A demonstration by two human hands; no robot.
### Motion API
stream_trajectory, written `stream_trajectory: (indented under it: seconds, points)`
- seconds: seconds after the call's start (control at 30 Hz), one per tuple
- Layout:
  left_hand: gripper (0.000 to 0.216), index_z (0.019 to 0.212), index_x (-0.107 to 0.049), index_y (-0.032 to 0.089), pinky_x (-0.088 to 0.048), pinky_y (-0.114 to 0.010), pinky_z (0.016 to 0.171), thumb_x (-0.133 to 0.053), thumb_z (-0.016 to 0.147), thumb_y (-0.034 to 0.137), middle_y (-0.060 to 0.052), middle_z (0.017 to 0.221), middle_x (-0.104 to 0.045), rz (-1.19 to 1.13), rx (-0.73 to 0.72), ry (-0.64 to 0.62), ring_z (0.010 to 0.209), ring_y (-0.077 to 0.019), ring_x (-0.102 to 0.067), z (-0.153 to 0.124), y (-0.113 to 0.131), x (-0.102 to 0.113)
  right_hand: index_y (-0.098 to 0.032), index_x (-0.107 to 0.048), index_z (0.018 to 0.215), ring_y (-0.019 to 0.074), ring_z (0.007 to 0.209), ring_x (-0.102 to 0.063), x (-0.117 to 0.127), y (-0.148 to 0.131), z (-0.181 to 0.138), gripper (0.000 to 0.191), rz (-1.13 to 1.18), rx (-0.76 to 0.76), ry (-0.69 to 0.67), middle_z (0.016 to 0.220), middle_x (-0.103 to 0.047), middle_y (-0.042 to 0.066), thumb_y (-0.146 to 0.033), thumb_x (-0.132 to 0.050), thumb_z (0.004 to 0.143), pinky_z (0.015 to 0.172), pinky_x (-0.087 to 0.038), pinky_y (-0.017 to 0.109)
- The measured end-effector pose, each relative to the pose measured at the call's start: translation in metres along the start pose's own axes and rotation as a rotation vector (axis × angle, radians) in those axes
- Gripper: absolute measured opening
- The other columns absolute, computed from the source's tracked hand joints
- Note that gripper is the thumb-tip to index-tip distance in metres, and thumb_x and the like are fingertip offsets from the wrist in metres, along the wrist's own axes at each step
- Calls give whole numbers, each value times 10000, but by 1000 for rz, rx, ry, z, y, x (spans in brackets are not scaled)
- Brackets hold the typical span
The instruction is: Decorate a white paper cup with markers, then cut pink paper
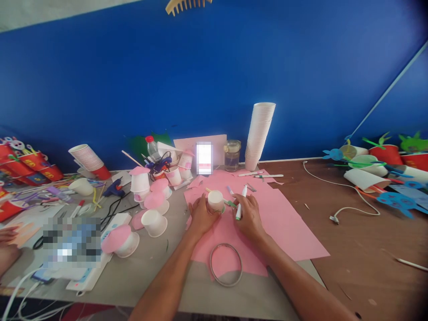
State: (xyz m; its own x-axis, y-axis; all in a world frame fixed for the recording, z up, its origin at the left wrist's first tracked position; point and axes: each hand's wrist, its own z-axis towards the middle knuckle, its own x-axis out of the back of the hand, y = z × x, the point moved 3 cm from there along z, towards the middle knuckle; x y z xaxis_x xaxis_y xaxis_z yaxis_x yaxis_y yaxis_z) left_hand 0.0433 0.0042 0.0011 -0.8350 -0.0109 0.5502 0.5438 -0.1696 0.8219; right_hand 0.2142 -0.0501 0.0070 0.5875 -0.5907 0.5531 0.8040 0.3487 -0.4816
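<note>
Paper cup (216,200) in hand around the middle of the tabletop (361,267), and I'd say it's the marker step. Tabletop's left and right edges run out of frame. Big pink sheet (277,223) spreads from near the back edge toward the front one, and the cup is over it; can't tell if it's resting or lifted. Toward the front left, pixelation hides whatever's beside the power strip (88,276). Left hand (203,218) has its grip curled around the cup; right hand (249,218) has thumb and fingers closed on a white marker (242,199), green end down. Next move probably calls for a steady left grip while the right lines up the pen. Tiny green bit (230,203) between the hands: cap or tip, too small to say.
</note>
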Motion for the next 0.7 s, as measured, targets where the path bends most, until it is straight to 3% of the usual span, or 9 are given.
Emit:
stream_trajectory:
  seconds: [0.17, 0.27, 0.4, 0.57, 0.7]
  points:
    - [781, 1330, -458, 207, -177, -550, 1113, -728, 597, 203, -121, 1203, -614, 91, -92, -61, 1253, -341, -465, -1, 5, -1, -202, -523, 1129, 252, 808, -509, 2, 1, 1, 372, 26, -19, 26, 818, -641, 62, -77, -505, 779, 843, -430, 453]
    - [709, 1313, -460, 221, -252, -494, 1092, -663, 637, 158, -108, 1255, -583, 33, -160, -70, 1238, -307, -464, 0, 5, 1, -209, -509, 1153, 238, 808, -538, 3, 2, 0, 363, 99, -43, 72, 845, -622, 61, -101, -497, 807, 771, -474, 397]
    - [547, 1234, -503, 217, -323, -441, 1066, -603, 701, 146, -92, 1252, -569, -152, -282, -2, 1241, -274, -461, 4, -1, 8, -200, -483, 1179, 187, 737, -574, 3, 2, 0, 321, 220, -62, 130, 858, -584, 53, -147, -478, 863, 669, -502, 316]
    - [494, 1206, -527, 220, -338, -431, 1080, -532, 727, 99, -81, 1230, -571, -318, -262, 85, 1232, -241, -487, 11, -14, 11, -206, -488, 1167, 182, 749, -599, 5, 0, 1, 302, 229, -51, 144, 874, -593, 61, -153, -479, 870, 655, -514, 305]
    - [434, 1076, -621, 224, -360, -427, 1074, -461, 719, 37, -68, 1193, -580, -289, -442, 80, 1220, -223, -496, 9, -10, 11, -208, -483, 1173, 182, 759, -605, 6, 1, 1, 312, 228, -35, 142, 870, -595, 59, -135, -478, 870, 661, -520, 303]
